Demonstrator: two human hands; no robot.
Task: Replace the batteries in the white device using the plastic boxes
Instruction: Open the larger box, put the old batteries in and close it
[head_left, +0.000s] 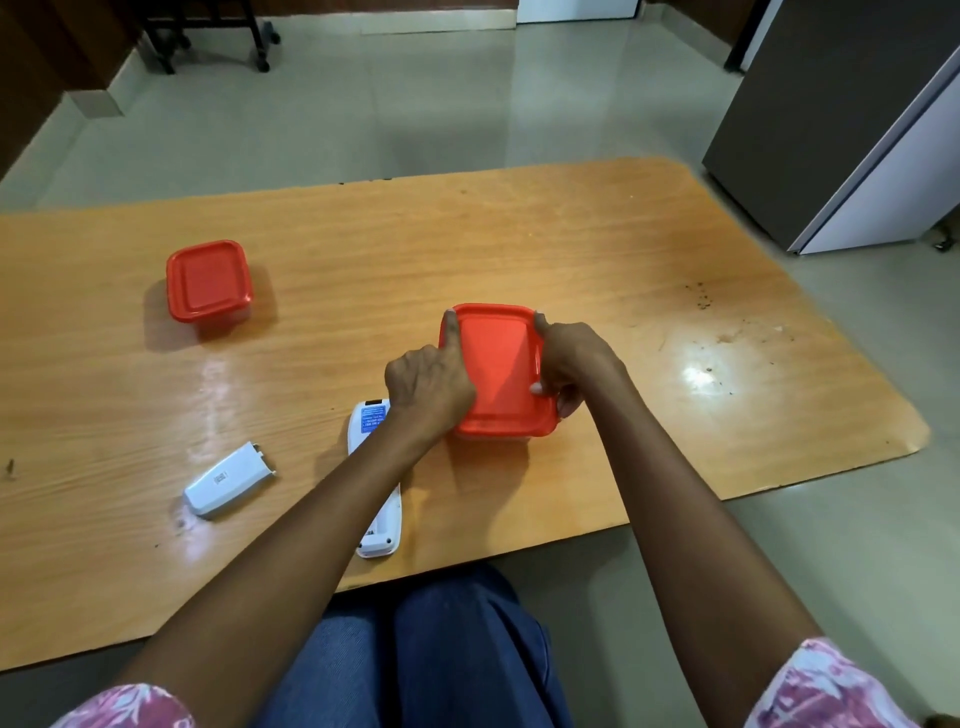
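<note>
Lid (498, 364) edges held by left hand (426, 389), right hand (582, 364), other box (208, 280) well apart

View: one wide-angle camera worn on the head, above the near edge of the desk (571, 249).
Facing: forward and down, across the desk to its far edge and the floor (363, 104) beyond.
Nearness: close, with the wearer's lap (441, 649) showing below the near edge.

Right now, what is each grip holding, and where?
Both hold the nearer red-lidded box: left grip at its lid's left edge, right grip at the right edge.
</note>
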